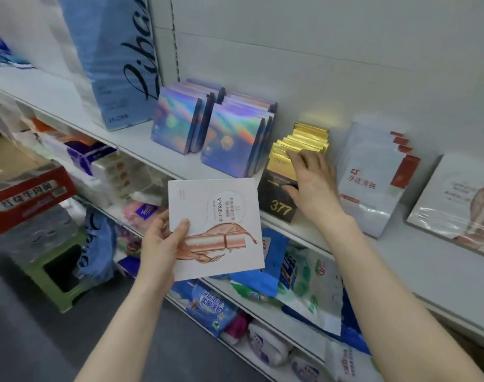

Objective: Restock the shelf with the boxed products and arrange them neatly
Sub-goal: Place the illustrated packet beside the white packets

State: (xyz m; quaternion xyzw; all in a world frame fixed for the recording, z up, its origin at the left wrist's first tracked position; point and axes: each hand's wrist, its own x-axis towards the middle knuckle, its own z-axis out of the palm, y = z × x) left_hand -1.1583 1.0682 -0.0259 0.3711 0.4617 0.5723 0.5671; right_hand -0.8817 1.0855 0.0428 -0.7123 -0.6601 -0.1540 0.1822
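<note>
I'm standing at a white shelf (141, 139); my left hand (159, 244) fingers are gripping a white MARUBI box (221, 216), my right hand (312, 183) fingers resting spread, ungripping, on gold-and-black boxes (283, 188) right of the holographic boxes (230, 139).

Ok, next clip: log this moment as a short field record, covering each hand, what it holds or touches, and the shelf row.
left hand: holds a white box printed with a copper swirl, in front of the shelf
right hand: fingers resting on the black and gold boxes, no clear grip
shelf row, left to right: tall blue box, holographic boxes, black and gold boxes, white packs with red tabs
task state: white box not yet shelved
</note>
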